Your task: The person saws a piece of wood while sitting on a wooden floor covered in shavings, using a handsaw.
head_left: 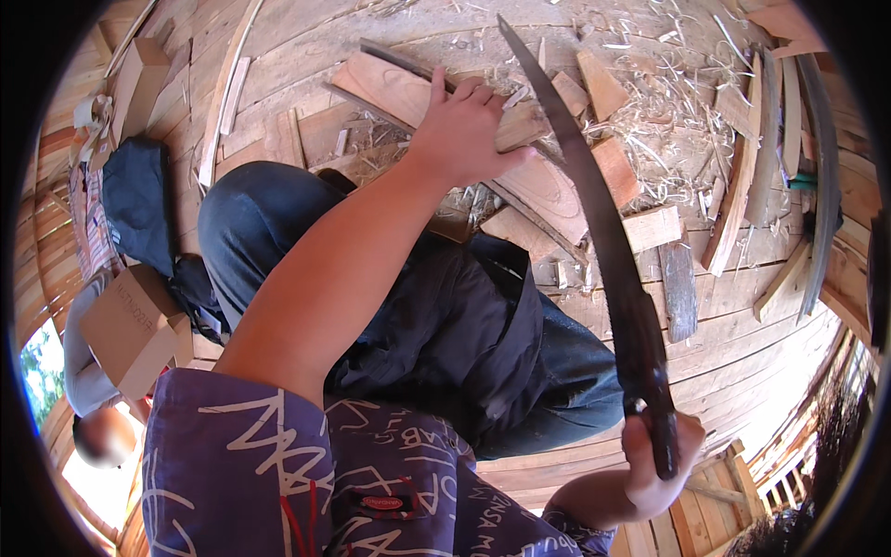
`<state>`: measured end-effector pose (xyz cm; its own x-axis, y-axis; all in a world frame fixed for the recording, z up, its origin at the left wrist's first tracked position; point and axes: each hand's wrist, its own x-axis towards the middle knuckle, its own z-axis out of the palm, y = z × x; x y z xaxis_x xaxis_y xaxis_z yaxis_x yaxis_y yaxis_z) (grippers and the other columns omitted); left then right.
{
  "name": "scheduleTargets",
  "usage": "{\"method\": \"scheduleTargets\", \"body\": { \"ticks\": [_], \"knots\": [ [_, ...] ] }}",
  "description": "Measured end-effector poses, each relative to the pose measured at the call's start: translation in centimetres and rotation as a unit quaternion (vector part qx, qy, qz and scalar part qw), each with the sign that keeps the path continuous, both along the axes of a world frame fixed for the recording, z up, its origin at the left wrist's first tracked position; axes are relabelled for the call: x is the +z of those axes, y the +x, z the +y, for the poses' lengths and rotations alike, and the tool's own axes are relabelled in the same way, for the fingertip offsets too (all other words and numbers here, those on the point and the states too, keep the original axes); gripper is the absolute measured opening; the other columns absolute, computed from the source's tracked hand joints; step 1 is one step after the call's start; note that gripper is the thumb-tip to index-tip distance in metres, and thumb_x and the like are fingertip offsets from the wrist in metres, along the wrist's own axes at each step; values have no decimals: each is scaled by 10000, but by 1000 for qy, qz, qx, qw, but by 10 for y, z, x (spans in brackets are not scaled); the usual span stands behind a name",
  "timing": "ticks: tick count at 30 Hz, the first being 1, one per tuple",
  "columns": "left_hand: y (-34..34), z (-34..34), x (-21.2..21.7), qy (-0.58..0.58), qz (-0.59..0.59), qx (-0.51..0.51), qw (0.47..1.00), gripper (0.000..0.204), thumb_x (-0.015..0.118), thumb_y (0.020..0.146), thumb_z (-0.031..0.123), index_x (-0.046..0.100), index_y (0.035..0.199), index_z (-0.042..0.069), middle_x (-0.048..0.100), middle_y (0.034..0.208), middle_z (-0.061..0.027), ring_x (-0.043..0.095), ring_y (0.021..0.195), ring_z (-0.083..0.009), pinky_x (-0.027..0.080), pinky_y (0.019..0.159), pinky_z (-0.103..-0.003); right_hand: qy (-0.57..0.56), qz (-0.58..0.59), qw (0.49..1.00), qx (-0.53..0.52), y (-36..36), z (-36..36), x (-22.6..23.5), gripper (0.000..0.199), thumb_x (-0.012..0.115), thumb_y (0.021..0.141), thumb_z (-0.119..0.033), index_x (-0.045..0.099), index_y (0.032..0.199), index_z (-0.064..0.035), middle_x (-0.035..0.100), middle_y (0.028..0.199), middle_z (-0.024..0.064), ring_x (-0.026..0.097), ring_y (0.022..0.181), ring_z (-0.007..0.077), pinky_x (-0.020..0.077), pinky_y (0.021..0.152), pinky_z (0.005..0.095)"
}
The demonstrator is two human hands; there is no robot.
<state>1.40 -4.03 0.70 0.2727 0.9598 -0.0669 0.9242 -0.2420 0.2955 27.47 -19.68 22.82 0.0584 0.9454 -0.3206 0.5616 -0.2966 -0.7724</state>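
Observation:
My right hand [661,455] is closed round the dark handle of a machete [594,186]. Its long, slightly curved blade points away from me, with the tip near the top of the view. The blade passes just right of a small wood block [522,128]. My left hand [469,130] grips this block, fingers over its far side and thumb on the near side. Under the block lies a wider pale board [548,197], flanked by dark-edged strips. Part of the block is hidden beneath my left hand.
Shavings [664,153] and wood offcuts [603,85] litter the plank floor [715,343]. Long curved strips [766,139] lie at the right. A dark bag [137,200] and cardboard boxes [130,320] are at the left, where another person [88,371] sits.

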Motion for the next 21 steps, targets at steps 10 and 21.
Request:
{"method": "scheduleTargets", "body": {
  "ticks": [10, 21],
  "knots": [
    [-6, 1, 1, -8, 28, 7, 1000, 753, 558, 798, 603, 568, 1192, -39, 567, 1178, -163, 420, 1259, -280, 113, 1121, -582, -142, 75, 982, -102, -41, 59, -20, 202, 692, 770, -10, 538, 643, 20, 498, 565, -5, 428, 523, 75, 303, 479, 271],
    [-1, 1, -5, -15, 11, 4, 1000, 788, 555, 792, 623, 572, 1174, -66, 560, 1182, -163, 416, 1259, -279, 120, 1120, -571, -27, 19, 998, 62, -6, 25, 3, 205, 711, 782, -110, 568, 728, 27, 498, 590, 64, 425, 442, 134, 302, 425, 273]
  ]
}}
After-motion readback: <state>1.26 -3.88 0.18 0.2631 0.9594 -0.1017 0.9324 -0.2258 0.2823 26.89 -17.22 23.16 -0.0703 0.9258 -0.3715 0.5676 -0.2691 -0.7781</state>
